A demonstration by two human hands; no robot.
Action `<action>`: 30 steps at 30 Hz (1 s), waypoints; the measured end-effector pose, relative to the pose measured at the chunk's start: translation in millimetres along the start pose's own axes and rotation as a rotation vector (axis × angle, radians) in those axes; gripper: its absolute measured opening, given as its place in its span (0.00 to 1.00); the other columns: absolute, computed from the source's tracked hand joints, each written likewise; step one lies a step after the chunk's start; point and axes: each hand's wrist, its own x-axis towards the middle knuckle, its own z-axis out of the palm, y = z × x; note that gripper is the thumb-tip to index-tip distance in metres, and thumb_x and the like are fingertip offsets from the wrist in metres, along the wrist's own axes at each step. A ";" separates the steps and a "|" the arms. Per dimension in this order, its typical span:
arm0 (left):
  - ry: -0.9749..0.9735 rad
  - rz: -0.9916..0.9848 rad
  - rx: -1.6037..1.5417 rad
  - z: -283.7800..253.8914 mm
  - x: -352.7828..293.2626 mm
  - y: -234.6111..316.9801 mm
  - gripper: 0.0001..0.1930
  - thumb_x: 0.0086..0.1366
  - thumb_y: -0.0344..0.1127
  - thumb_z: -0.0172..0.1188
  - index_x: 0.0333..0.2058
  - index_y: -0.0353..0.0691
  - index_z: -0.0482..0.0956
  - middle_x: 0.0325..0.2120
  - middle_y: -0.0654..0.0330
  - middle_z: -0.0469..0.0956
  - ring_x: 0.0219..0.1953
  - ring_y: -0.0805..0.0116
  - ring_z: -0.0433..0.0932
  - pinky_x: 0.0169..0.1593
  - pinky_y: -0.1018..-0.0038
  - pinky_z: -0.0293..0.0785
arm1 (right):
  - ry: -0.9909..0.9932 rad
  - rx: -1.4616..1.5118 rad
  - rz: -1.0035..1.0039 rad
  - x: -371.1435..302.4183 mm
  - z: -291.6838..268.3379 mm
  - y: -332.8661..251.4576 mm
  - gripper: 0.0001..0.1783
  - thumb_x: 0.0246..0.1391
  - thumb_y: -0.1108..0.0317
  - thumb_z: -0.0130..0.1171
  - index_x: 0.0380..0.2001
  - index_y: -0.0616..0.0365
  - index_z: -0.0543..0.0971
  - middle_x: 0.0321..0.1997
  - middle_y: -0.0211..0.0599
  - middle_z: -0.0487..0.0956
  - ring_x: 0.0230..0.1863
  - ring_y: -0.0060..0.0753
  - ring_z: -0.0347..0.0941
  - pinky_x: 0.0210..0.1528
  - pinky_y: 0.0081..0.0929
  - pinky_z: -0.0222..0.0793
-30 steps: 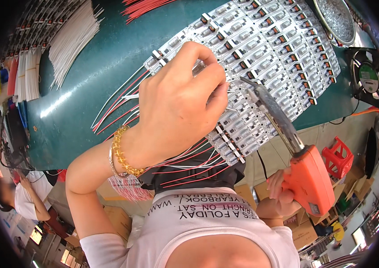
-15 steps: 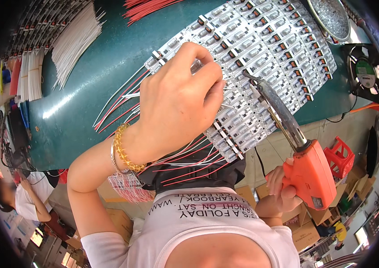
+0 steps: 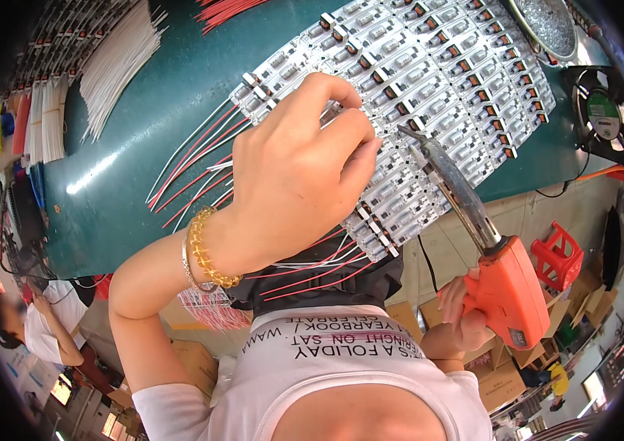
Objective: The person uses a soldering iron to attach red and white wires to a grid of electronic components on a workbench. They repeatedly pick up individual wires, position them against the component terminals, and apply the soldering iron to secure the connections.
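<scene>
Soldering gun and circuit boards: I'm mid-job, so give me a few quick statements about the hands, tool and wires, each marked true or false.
1. The right hand grips an orange soldering gun. True.
2. The gun's metal tip points at the panel of small circuit boards. True.
3. The left hand lies flat on bare mat, away from the boards. False: it rests over the boards, fingers pinched at their edge.
4. Only blue wires leave the boards. False: they are red and white.
5. A black fan sits at the right end of the green mat. True.
6. The left wrist is bare. False: it wears a gold bead bracelet.
</scene>
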 end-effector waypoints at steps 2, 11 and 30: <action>0.013 0.013 0.006 0.1 0.2 -0.8 0.07 0.51 0.25 0.70 0.28 0.39 0.81 0.38 0.60 0.78 0.24 0.68 0.77 0.27 0.74 0.73 | 0.023 0.005 0.030 -2.6 0.0 -0.2 0.39 0.60 0.42 0.59 0.54 0.70 0.67 0.14 0.23 0.68 0.14 0.19 0.63 0.21 0.21 0.63; 0.049 0.050 0.061 3.6 0.6 -1.0 0.06 0.50 0.27 0.70 0.27 0.40 0.81 0.37 0.62 0.78 0.22 0.68 0.75 0.25 0.73 0.70 | 0.028 -0.009 -0.035 -6.3 -2.5 6.9 0.38 0.59 0.42 0.60 0.54 0.69 0.67 0.13 0.22 0.67 0.13 0.18 0.62 0.21 0.20 0.62; -0.328 0.136 -0.124 -33.6 8.1 -13.3 0.07 0.52 0.25 0.68 0.30 0.39 0.80 0.46 0.56 0.77 0.31 0.62 0.75 0.37 0.69 0.72 | 0.072 0.081 -0.028 -5.4 2.4 2.5 0.43 0.61 0.42 0.58 0.60 0.75 0.63 0.13 0.23 0.67 0.11 0.19 0.60 0.19 0.20 0.59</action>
